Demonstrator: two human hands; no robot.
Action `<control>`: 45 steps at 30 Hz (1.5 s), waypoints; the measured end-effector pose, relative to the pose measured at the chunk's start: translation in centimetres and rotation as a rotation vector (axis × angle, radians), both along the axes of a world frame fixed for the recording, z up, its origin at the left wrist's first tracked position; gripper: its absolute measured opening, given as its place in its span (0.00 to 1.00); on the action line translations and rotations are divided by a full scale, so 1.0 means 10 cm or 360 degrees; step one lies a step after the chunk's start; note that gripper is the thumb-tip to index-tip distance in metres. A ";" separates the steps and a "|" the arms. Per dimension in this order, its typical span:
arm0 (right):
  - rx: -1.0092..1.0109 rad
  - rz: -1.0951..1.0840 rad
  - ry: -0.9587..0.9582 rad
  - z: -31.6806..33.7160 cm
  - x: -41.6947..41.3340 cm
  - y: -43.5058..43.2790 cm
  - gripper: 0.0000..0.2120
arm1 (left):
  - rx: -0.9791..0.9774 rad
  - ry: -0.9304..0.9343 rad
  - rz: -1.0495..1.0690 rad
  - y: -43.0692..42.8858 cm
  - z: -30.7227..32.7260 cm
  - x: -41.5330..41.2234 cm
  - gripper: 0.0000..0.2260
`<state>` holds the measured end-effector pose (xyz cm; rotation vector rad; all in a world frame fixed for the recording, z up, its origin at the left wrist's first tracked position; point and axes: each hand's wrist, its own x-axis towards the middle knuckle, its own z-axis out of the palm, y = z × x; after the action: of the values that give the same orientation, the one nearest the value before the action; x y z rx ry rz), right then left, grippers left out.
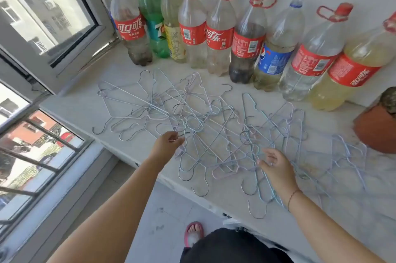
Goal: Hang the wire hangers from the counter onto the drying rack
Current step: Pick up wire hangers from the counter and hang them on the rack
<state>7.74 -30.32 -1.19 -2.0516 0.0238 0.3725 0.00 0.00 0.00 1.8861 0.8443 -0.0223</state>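
Several thin wire hangers (201,125), pale blue, lilac and silver, lie tangled and overlapping across the white counter (77,108). Some hooks stick out over the counter's front edge. My left hand (169,142) reaches over the front edge and pinches a wire of one hanger between thumb and fingers near the middle of the pile. My right hand (276,168) rests on the right part of the pile with its fingers curled around hanger wires there. No drying rack is in view.
A row of large plastic bottles (214,33) stands along the back wall. A brown flower pot (377,125) sits at the counter's right end. An open window (42,16) is on the left. My sandalled foot (194,232) is on the tiled floor below.
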 end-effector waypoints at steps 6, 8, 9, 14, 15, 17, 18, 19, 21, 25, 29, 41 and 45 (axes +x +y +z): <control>-0.0044 -0.0165 -0.0066 -0.01 -0.02 0.03 0.15 | -0.0059 0.0096 -0.0075 0.10 -0.08 0.27 0.19; -0.0107 -0.0208 -0.0086 -0.04 -0.01 0.04 0.16 | -0.0085 0.0114 -0.0120 0.14 -0.11 0.34 0.13; -0.0135 -0.0238 -0.0084 -0.07 -0.01 0.04 0.16 | -0.0086 0.0120 -0.0147 0.16 -0.13 0.38 0.11; -0.0278 -0.0452 -0.0064 -0.14 -0.05 0.08 0.13 | -0.0197 0.0119 -0.0125 0.22 -0.10 0.50 0.05; -0.0311 -0.0485 -0.0054 -0.16 -0.05 0.08 0.12 | -0.0238 0.0117 -0.0103 0.23 -0.09 0.51 0.04; -0.0358 -0.0526 -0.0052 -0.18 -0.05 0.08 0.12 | -0.0324 0.0085 -0.0068 0.25 -0.06 0.53 0.07; -0.0368 -0.0541 -0.0048 -0.17 -0.05 0.09 0.12 | -0.0375 0.0069 -0.0055 0.24 -0.05 0.53 0.07; -0.0370 -0.0555 -0.0039 -0.17 -0.04 0.09 0.12 | -0.0422 0.0055 -0.0043 0.24 -0.03 0.54 0.07; -0.0370 -0.0572 -0.0013 -0.14 -0.01 0.11 0.10 | -0.0497 0.0022 -0.0035 0.23 0.01 0.57 0.06; -0.0364 -0.0599 0.0037 -0.11 0.02 0.12 0.07 | -0.0634 -0.0070 -0.0027 0.19 0.14 0.65 0.04; -0.0387 -0.0595 -0.0014 -0.07 0.03 0.10 0.07 | -0.0699 -0.0132 -0.0085 0.10 0.29 0.70 0.04; 0.0394 -0.0828 -0.0246 0.67 0.06 0.01 0.09 | -0.0767 -0.0409 0.0016 -0.30 0.73 0.42 0.03; 0.0670 -0.0530 -0.0167 1.02 0.01 0.11 0.07 | -0.0710 -0.0575 0.0168 -0.42 0.91 0.08 0.03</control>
<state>7.87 -29.19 9.05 -1.6114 0.2040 0.0533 0.80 -4.21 9.06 1.3709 0.6257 0.1771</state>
